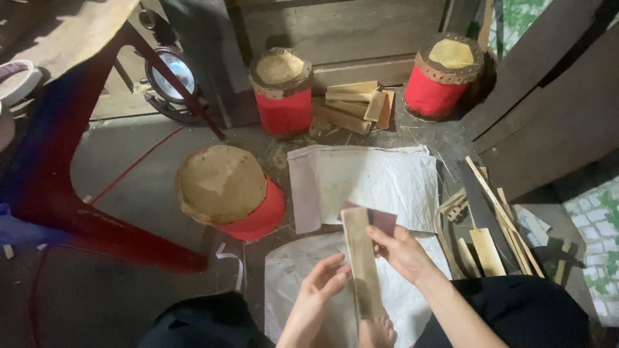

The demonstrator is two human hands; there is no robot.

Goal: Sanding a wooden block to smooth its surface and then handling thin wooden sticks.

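A long flat wooden slat (361, 258) stands nearly upright in front of me, over a white sack (367, 177) spread on the floor. My left hand (320, 290) grips the slat's left edge near the middle. My right hand (401, 250) holds a dark maroon piece of sandpaper (380, 220) against the slat's upper right side. My bare foot (377, 332) shows under the slat's lower end.
Three red drums with hide tops stand around: one close at left (232, 193), two at the back (282, 90) (445, 74). Wood slats are piled between them (358, 106) and at right (490, 225). A red stool frame (71, 187) stands left.
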